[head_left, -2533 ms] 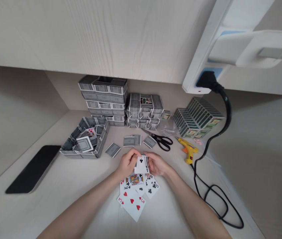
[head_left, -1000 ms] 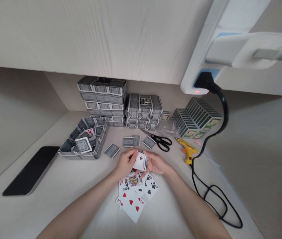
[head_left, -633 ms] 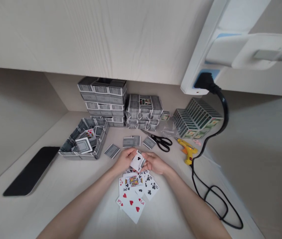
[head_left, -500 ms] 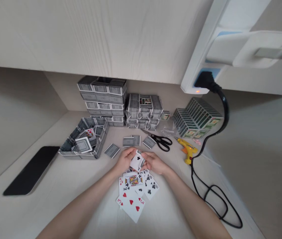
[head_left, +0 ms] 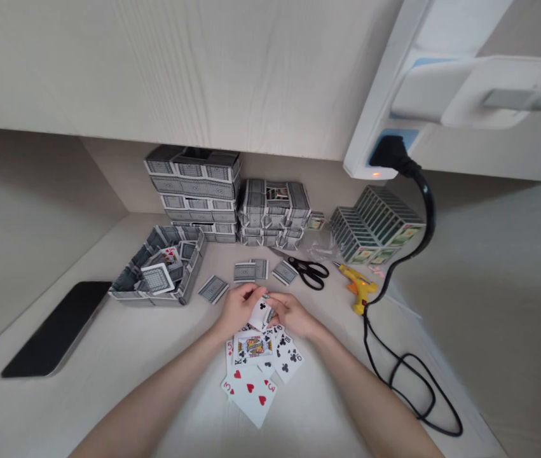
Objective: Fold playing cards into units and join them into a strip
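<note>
Between my two hands is a playing card, an ace of clubs with its face toward me and its far and right edges bent over. My left hand grips its left side, thumb on top. At its right edge the fingers of my right hand are closed on the fold. Just below lie several face-up cards, among them a king of clubs and a three of hearts. Beyond my hands rest several face-down folded cards.
An open box made of cards holds loose cards at left, near a black phone. Behind stand stacked card boxes and green-edged card packs. Black scissors, a yellow glue gun and its black cord lie right.
My left thumb has slid along the card toward its far right corner, and my fingers now cover more of it. The whole view has shifted slightly.
</note>
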A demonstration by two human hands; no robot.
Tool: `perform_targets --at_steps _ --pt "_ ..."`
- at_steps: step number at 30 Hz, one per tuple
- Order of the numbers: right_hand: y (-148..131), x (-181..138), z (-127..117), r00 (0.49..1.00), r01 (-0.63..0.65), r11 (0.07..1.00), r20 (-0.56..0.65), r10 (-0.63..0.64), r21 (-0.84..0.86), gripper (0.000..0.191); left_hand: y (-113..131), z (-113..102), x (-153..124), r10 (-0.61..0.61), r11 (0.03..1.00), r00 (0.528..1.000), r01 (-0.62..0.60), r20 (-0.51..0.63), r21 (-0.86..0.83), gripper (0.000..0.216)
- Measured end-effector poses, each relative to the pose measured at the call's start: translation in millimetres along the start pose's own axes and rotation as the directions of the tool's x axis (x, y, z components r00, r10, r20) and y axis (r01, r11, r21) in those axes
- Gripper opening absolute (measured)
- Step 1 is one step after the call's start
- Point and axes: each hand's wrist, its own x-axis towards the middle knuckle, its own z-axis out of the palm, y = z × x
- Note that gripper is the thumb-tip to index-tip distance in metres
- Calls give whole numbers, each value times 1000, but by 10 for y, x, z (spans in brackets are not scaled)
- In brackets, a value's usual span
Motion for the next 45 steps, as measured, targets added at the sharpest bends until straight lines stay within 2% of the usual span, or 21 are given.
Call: perform_targets --at_steps 5,8,11,14,17,19,29,32,36,39,43,45 --pt "8 -15 25 1000 7 1000 -13 -7 0 40 29 6 6 -69 996 998 70 3 -59 31" --pt "-6 -23 37 999 29 998 -14 -29 57 37 51 9 -1 -100 993 995 100 2 -71 32" --pt "-53 -33 18 997 2 977 71 -18 214 37 67 12 -21 -60 998 998 60 -33 -22 31" --pt "-114 -47 -14 982 -95 925 189 26 367 36 81 16 -50 1 1000 997 2 -76 30 27" --pt "-149 -58 -23 964 -165 887 260 53 431 30 86 18 -76 41 997 995 -35 -93 71 26" --pt "-147 -54 -11 965 -168 886 258 57 432 28 79 19 -85 47 994 994 -37 -100 108 27" --pt "-6 -1 118 999 39 959 -14 -37 282 33 96 27 -108 69 967 992 -41 -106 252 27" --pt "8 -15 137 993 93 985 -89 -80 145 36 104 30 -120 105 949 990 -71 -97 306 26" --pt "13 -28 128 960 201 971 -169 -222 -132 40 94 28 -113 121 940 989 -85 -90 329 27" --pt "14 -27 111 943 252 937 -159 -294 -242 39 90 24 -96 87 950 994 -63 -64 307 29" --pt "20 -18 100 966 247 953 -35 -257 -176 36 84 30 -85 84 962 994 -64 -65 264 31" --pt "36 -9 99 971 232 962 -25 -237 -142 35 77 37 -86 100 951 991 -71 -83 302 32"
